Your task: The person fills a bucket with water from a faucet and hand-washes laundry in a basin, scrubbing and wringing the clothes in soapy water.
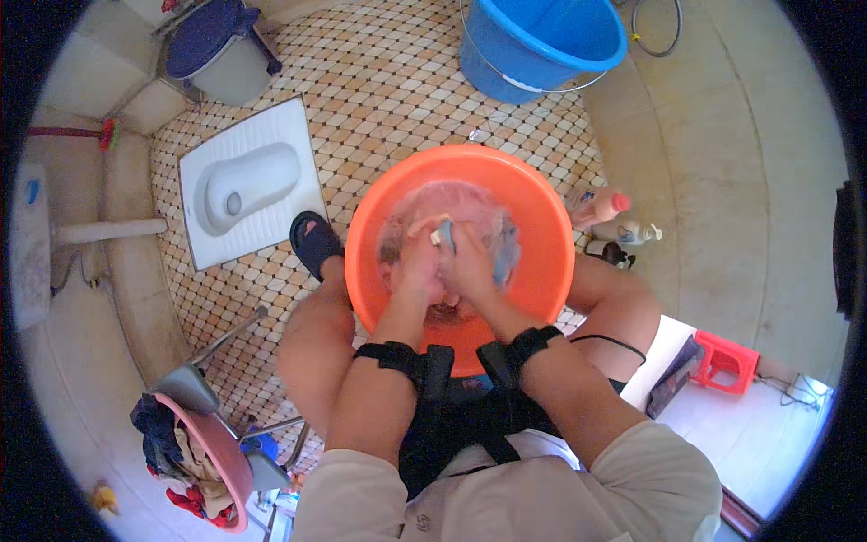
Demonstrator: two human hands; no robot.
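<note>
Between my knees stands an orange plastic basin [460, 157] with sudsy water [447, 196] inside. My left hand [418, 267] and my right hand [469, 261] are close together over the middle of the basin, both gripping a wet cloth [444, 234]. A pale blue and white bit of this cloth pokes up between the fingers; the rest is hidden by my hands and blur. More bluish wet fabric [506, 251] lies in the water beside my right hand. Black straps [532, 344] wrap both of my forearms.
Beyond the basin stands a blue bucket [508, 71]. A squat toilet [250, 183] is set in the floor at left. Bottles [596, 206] line the right wall. At lower left a pink basin [234, 467] holds clothes; a red plastic stool [726, 362] is at right.
</note>
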